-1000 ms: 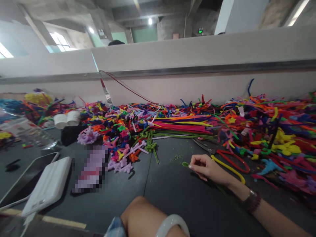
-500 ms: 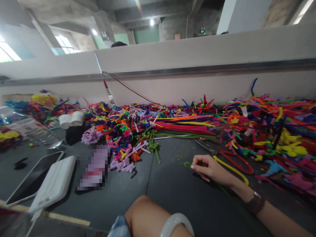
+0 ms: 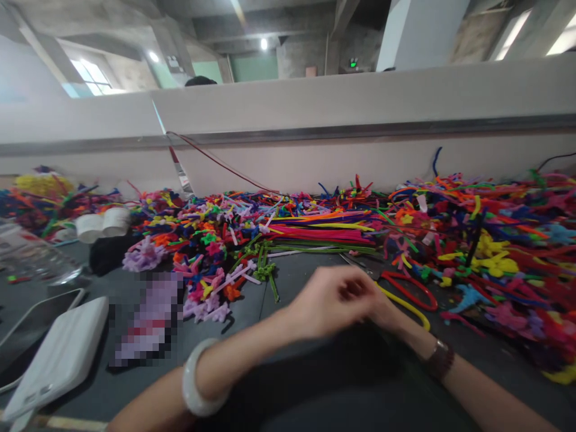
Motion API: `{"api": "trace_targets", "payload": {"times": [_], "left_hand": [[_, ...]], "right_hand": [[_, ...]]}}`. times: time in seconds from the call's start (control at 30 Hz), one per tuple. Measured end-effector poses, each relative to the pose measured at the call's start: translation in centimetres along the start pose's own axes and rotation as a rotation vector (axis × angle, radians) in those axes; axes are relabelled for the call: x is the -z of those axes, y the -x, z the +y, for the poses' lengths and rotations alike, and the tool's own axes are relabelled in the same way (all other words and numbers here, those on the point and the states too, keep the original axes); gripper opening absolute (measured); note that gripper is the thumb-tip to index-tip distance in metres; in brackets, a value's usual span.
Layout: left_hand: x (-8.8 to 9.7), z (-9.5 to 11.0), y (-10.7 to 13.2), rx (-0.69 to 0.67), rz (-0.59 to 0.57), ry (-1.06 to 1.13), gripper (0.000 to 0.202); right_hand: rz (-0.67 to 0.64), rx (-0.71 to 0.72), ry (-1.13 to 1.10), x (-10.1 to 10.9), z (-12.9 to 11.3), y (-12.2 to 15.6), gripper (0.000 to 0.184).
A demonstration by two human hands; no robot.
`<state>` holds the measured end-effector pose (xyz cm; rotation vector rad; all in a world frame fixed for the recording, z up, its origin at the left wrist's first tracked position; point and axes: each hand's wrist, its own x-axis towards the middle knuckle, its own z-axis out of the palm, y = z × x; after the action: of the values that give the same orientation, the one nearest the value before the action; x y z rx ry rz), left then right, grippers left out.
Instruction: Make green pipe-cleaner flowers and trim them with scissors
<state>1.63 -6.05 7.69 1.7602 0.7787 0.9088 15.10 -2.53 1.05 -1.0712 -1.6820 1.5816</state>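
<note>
At the middle of the dark table, just in front of me, my two hands met. My left hand lay over the fingertips of my right hand, its fingers curled inward and bunched towards the right thumb. It was blurred, so I could not tell whether the fingers were pinching anything, and the right hand's fingers were mostly hidden behind it. I could not make out anything held between them. A white bangle sat on my left wrist and a brown wristband on my right.

Just beyond my right hand lay a pair of scissors flat on the table, one handle red and one yellow, the blades pointing away to the left. They were near my knuckles; whether they touched I could not say. Behind them spread a heap of coloured pipe cleaners, reaching along the pale partition wall to the right edge. A bundle of straight pink and orange stems lay across the middle, and a few green pieces lay loose on the table in front of it. To the left was a scatter of small twisted shapes, a purple flower among them.

Nearer my left forearm lay a white power bank, a phone partly under it, and a small flat packet too blurred to read. Two white cups stood well back on the left.
</note>
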Motion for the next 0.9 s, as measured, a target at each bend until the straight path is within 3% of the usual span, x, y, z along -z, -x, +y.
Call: {"api": "trace_targets", "payload": {"times": [0.07, 0.1, 0.2, 0.3, 0.5, 0.6, 0.73, 0.9], "left_hand": [[2.3, -2.8, -0.5, 0.020, 0.364, -0.056, 0.011], [3.0, -4.0, -0.5, 0.026, 0.448, -0.043, 0.012], [3.4, -6.4, 0.1, 0.125, 0.372, 0.120, 0.019], [2.2, -7.1, 0.8, 0.235, 0.268, 0.289, 0.024], [2.1, -7.7, 1.2, 0.349, 0.308, 0.582, 0.023], [2.6, -8.3, 1.2, 0.382, 0.379, 0.715, 0.021], [2.9, -8.6, 1.2, 0.429, 0.410, 0.812, 0.020], [2.8, -8.6, 1.3, 0.483, 0.443, 0.877, 0.021]], "right_hand": [[0.060, 0.038, -0.048, -0.1, 0.0, -0.1, 0.026], [0.088, 0.055, -0.070, -0.1, 0.0, -0.1, 0.026], [0.127, 0.064, -0.087, -0.2, -0.1, -0.1, 0.025], [0.116, 0.034, -0.074, -0.3, -0.1, -0.1, 0.025], [0.071, 0.036, -0.070, -0.4, 0.1, -0.3, 0.020], [0.121, 0.150, 0.083, -0.5, 0.2, -0.1, 0.021], [0.153, 0.413, 0.408, -0.7, 0.2, 0.3, 0.014], [0.164, 0.574, 0.465, -0.8, 0.3, 0.5, 0.013]]}}
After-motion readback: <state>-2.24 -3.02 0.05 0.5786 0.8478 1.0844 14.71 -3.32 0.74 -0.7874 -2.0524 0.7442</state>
